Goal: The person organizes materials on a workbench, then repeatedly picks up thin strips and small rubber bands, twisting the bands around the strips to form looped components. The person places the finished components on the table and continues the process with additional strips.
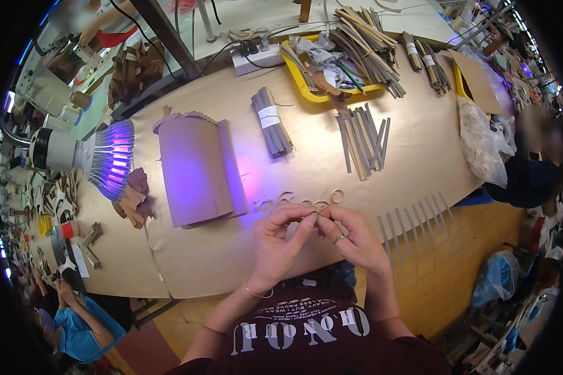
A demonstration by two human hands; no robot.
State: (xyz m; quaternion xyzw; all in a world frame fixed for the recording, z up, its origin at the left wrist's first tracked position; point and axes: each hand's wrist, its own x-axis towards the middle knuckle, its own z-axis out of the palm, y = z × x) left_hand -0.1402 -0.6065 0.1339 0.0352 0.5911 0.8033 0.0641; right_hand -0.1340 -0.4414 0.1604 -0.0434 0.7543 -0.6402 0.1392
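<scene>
My left hand [276, 242] and my right hand [358, 242] meet in front of me above the near part of the table. Both pinch a small strip loop [314, 213] between thumb and fingertips, which cover most of it. Just beyond my fingers, several pale curled strip loops [337, 196] lie on the table. To the right of my right hand, a row of narrow grey strips [413, 227] is spaced along the table edge, their near ends overhanging it. Farther back is a loose group of grey and tan strips [364, 139].
A brown rolled sheet [194, 169] stands left of my hands, beside a lit lamp [109, 157]. A tied strip bundle [271, 122] lies behind. A yellow tray [313, 95], more strip bundles [428, 62] and a plastic bag [481, 147] line the far side. A co-worker in blue [84, 328] sits at left.
</scene>
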